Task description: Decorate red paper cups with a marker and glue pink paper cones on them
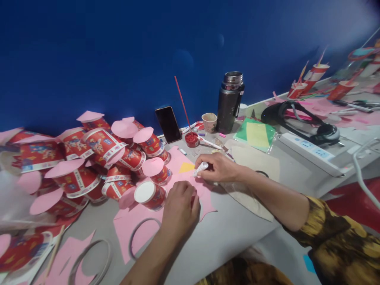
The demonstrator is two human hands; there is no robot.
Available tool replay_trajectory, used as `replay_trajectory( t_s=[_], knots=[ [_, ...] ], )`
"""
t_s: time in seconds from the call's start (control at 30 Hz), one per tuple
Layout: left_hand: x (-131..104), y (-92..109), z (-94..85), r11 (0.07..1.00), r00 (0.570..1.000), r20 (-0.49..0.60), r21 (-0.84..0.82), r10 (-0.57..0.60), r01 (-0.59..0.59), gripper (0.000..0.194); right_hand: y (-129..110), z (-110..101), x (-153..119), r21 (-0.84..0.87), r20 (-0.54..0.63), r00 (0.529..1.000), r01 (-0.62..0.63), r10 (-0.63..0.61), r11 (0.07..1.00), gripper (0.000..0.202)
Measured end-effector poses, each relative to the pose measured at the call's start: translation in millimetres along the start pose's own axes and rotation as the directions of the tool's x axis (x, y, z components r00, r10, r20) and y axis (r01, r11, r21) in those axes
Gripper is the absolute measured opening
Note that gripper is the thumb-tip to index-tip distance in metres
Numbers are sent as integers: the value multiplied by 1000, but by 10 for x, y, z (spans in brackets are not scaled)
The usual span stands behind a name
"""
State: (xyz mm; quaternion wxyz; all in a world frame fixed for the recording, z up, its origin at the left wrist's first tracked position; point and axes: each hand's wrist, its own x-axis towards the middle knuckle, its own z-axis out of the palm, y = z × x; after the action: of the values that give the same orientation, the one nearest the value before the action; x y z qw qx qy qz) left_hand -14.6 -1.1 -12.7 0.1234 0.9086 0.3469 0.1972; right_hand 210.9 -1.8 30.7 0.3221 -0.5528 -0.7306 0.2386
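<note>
My right hand (221, 168) grips a small white tube (201, 169) between thumb and fingers, just above a sheet of pink paper (209, 204). Whether the tube is glue or a marker does not show. On the same sheet rests my left hand (182, 200), its fingers lying bent and the thumb apart, with the fingertips partly hidden. Just left of it stands a red patterned paper cup (156, 198) with a white round top. A yellow paper piece (186, 168) lies between the hands. Under my right forearm is a beige sheet (249, 198).
Red cups with pink paper discs (103, 144) pile up at left. Grey rings (92, 263) lie in front. Along the blue wall stand a phone (168, 124), a red pot (192, 139) and a dark thermos (228, 105). A power strip (310, 152) and black headset (299, 122) sit at right.
</note>
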Motion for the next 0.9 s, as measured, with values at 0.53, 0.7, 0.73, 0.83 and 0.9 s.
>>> replay_trajectory(
  t_s=[0.53,0.7,0.73,0.83,0.9],
  knots=[
    [-57,62,41,989,994,69,131,-84,74,20,117,323,16,-130,124,987,118,-102,984,18],
    [-39,73,8,986,988,113,138,-109,93,17,171,401,71,-195,100,977,207,-191,959,16],
    [-34,79,-3,986,986,121,134,-115,98,17,181,408,81,-204,87,976,214,-200,955,16],
    [-22,94,-25,986,982,134,122,-133,117,17,188,383,79,-188,16,983,184,-185,965,15],
    [-17,98,-26,985,981,138,123,-139,122,18,173,344,52,-142,-40,986,152,-159,978,15]
  ],
)
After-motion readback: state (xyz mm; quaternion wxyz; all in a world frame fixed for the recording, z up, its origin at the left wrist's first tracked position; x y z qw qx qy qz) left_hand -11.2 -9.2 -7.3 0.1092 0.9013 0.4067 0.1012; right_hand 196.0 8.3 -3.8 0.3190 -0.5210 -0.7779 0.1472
